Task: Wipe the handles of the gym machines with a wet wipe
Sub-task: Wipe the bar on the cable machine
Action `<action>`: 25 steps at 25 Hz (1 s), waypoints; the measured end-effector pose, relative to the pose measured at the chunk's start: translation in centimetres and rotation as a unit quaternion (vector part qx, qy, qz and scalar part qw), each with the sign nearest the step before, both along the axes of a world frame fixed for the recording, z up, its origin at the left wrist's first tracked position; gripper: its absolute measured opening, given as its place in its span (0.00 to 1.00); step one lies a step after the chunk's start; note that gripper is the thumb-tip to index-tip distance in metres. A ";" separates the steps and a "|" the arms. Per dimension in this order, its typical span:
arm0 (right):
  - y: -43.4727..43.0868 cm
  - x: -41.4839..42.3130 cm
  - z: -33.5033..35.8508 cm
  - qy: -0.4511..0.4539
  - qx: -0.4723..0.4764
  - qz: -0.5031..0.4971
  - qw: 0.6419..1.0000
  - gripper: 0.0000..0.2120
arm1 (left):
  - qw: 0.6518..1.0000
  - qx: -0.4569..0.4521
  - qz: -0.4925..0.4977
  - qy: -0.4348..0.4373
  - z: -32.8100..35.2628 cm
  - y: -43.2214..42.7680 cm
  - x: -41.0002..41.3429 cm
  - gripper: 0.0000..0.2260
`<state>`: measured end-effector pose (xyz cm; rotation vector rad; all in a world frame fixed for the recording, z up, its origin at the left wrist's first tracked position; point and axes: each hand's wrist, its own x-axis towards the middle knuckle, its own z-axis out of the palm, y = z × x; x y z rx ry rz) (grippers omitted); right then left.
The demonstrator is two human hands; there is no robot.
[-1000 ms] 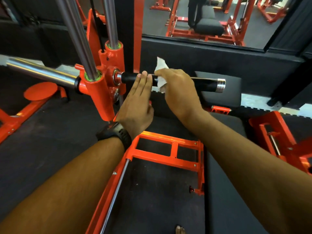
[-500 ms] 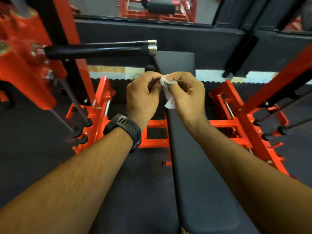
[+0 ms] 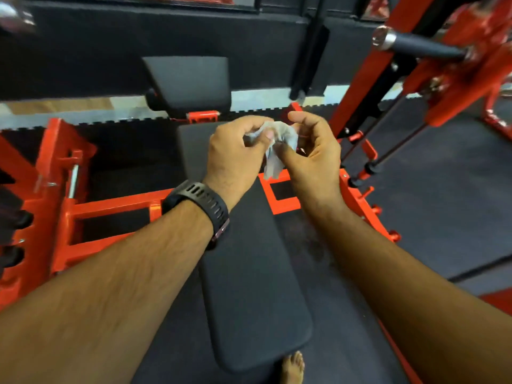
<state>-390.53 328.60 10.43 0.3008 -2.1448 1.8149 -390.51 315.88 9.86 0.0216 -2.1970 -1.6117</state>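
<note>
I pinched the crumpled wet wipe (image 3: 278, 144) between my left hand (image 3: 235, 157) and right hand (image 3: 314, 152), both gripping it at chest centre, seemingly to fold out a clean face before reaching the black handle (image 3: 421, 47) at two o'clock.

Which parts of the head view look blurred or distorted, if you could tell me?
Head view: motion blur smears the handle and red frame at the upper right; the wipe is slightly soft; the bench reads clearer; wide-angle distortion bows straight lines near the edges.
</note>
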 end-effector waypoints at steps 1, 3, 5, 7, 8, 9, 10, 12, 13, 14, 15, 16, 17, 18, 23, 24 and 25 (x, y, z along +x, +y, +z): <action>2.2 -0.6 -0.6 -0.009 0.009 -0.022 1.000 0.16 | 1.000 0.000 -0.006 0.004 -0.6 2.0 -1.0 0.10; 5.7 -1.9 -2.0 -0.038 0.009 -0.051 0.998 0.12 | 1.000 -0.019 0.001 0.008 -1.3 5.3 -2.2 0.05; 8.5 -3.0 -3.1 -0.058 0.018 -0.070 0.996 0.07 | 0.998 -0.035 0.014 0.042 -1.6 8.4 -3.0 0.05; 10.2 -3.8 -2.8 -0.047 -0.008 -0.073 0.996 0.05 | 0.995 -0.039 0.015 0.093 -1.4 10.6 -4.0 0.05; 11.1 -4.3 -2.1 -0.032 -0.030 -0.074 0.996 0.06 | 0.992 -0.047 0.014 0.120 -1.1 11.8 -4.7 0.05; 12.1 -5.0 -1.4 -0.013 -0.042 -0.085 0.995 0.07 | 0.987 -0.056 0.014 0.147 -0.7 12.9 -5.6 0.06; 13.1 -5.7 -0.5 0.005 -0.043 -0.104 0.994 0.07 | 0.983 -0.070 0.016 0.171 -0.1 14.0 -6.5 0.08; 14.9 -7.6 1.1 0.030 -0.037 -0.137 0.990 0.04 | 0.973 -0.109 0.023 0.201 1.1 16.0 -8.2 0.13; 15.7 -8.7 1.9 0.038 -0.041 -0.148 0.987 0.03 | 0.970 -0.131 0.027 0.204 1.6 16.9 -9.0 0.16; 16.5 -9.7 2.7 0.044 -0.047 -0.156 0.986 0.05 | 0.967 -0.153 0.030 0.201 2.2 17.6 -9.6 0.19; 17.0 -10.7 3.3 0.056 -0.054 -0.164 0.983 0.07 | 0.964 -0.172 0.028 0.201 2.6 18.2 -10.2 0.22; 17.3 -11.3 3.9 0.079 -0.060 -0.169 0.981 0.09 | 0.960 -0.191 0.024 0.205 3.0 18.6 -10.8 0.24; 17.7 -12.0 4.4 0.111 -0.052 -0.182 0.976 0.10 | 0.955 -0.210 0.017 0.210 3.3 19.2 -11.5 0.26; 18.0 -12.7 4.7 0.146 -0.019 -0.208 0.967 0.13 | 0.951 -0.229 0.011 0.208 3.7 19.5 -12.3 0.28; 19.8 -18.8 5.9 0.225 0.235 -0.217 0.920 0.21 | 0.934 -0.328 0.009 0.144 5.1 19.8 -16.3 0.30; 19.7 -19.8 5.9 0.212 0.276 -0.179 0.920 0.21 | 0.928 -0.344 0.007 0.140 5.3 19.7 -16.9 0.30; 19.5 -20.4 5.8 0.206 0.313 -0.132 0.918 0.21 | 0.924 -0.356 0.007 0.138 5.5 19.7 -17.3 0.29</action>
